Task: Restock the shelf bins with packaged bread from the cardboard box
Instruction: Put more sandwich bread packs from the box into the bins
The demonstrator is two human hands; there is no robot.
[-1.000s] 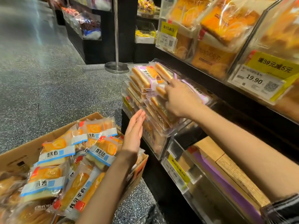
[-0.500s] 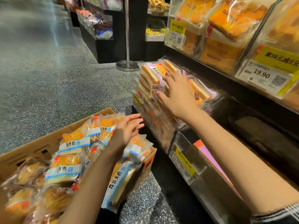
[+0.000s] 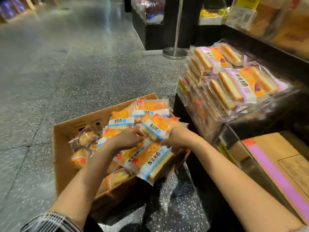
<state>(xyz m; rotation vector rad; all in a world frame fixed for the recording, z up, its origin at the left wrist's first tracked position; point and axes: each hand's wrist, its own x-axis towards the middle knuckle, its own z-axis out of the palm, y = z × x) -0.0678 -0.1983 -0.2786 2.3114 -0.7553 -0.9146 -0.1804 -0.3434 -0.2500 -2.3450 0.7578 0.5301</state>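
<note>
1. Gathering stock is the step in hand: both hands are down in the cardboard box, which stands on the floor just beside the foot of the shelf.
2. The left hand rests on the heap of packaged bread with its fingers curled down among the wrappers; whether they pinch a packet cannot be told.
3. The right hand is at the box's shelf-side edge, fingers curled around the end of a blue-labelled packet that sits tilted on top of the heap.
4. More blue-labelled packets fill the box, some spilling over its near corner, with small round buns along the far side.
5. The upper shelf bin already holds purple-labelled bread stacked to its rim.
6. The clear bin below it, near the shelf's front edge, shows only a flat carton with a purple stripe inside, so it looks like the likely target.
7. The next move probably calls for a firm hold on one or several packets, a lift clear of the heap, and a swing rightward into that lower bin without crushing the soft slices.
</note>
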